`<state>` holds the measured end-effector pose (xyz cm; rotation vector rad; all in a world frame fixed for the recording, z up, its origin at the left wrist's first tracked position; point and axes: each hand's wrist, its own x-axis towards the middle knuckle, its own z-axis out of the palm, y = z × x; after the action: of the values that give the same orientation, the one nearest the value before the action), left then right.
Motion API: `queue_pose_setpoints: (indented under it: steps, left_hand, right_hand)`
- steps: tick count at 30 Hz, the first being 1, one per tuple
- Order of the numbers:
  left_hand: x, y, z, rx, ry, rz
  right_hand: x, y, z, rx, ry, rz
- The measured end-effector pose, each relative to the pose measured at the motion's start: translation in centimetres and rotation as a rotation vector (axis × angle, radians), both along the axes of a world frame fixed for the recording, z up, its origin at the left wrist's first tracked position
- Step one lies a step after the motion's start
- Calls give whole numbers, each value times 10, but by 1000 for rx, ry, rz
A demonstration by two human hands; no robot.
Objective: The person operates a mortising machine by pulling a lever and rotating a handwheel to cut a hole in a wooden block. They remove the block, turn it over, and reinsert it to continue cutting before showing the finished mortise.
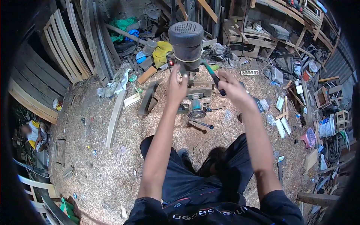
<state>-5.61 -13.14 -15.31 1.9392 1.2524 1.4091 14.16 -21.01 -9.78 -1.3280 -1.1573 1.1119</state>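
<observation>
A bench-type drilling or mortising machine with a dark cylindrical motor (186, 41) stands in front of me. My left hand (177, 87) is raised just below the motor, fingers stretched upward near the lit red switch (171, 63); it holds nothing visible. On the machine's right side, my right hand (232, 88) has its fingers curled at the black grip of the green lever (215, 77). A wooden piece (202, 90) sits across the machine under the head. Lower down are a round handwheel (196, 114) and a short lever with a dark knob (202, 124).
Wood shavings cover the floor (112, 168). A long curved board (116, 118) and a dark wooden piece (149, 99) lie left of the machine. Curved slats (69, 48) lean at the back left. A person (36, 135) sits at far left. Clutter, including a pink basket (309, 137), lines the right.
</observation>
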Motion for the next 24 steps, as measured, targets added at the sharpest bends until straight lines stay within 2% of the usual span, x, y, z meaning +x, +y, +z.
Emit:
queue_pose_setpoints:
  steps: [2, 3, 5, 7, 8, 9, 12, 15, 19, 21, 23, 24]
  left_hand:
    - [-4, -18, -18, -63, 43, 28]
    - [-4, -24, -31, -57, 59, 39]
    - [-5, -33, -51, -96, -1, 5]
    - [-7, -46, -74, -178, -12, 4]
    - [-9, -52, -85, -218, -16, 3]
    - [-10, -62, -84, -375, -44, -18]
    - [-13, -68, -132, -160, 56, 23]
    - [-14, -82, -139, -270, -42, -28]
    - [-17, -86, -156, -338, -13, -46]
    - [-16, -86, -163, -345, -15, -45]
    - [-13, -84, -166, -347, -25, -33]
    - [-12, -84, -166, -347, -31, -21]
  right_hand:
    - [10, 21, 40, -404, -322, 296]
    - [2, 34, 39, -475, -470, 223]
    - [2, 64, 38, -460, -745, 365]
    - [-1, 65, 34, -444, -840, 352]
    - [-3, 63, 31, -428, -800, 267]
    - [-4, 62, 30, -408, -761, 183]
    - [-4, 39, 11, -299, -675, 92]
    - [-2, 20, -61, -288, -551, -31]
    - [-11, 3, -73, -264, -426, -128]
    - [-7, 7, -103, -195, -471, -148]
    - [-10, -1, -110, -123, -573, -176]
    - [-13, -10, -96, -216, -537, -135]
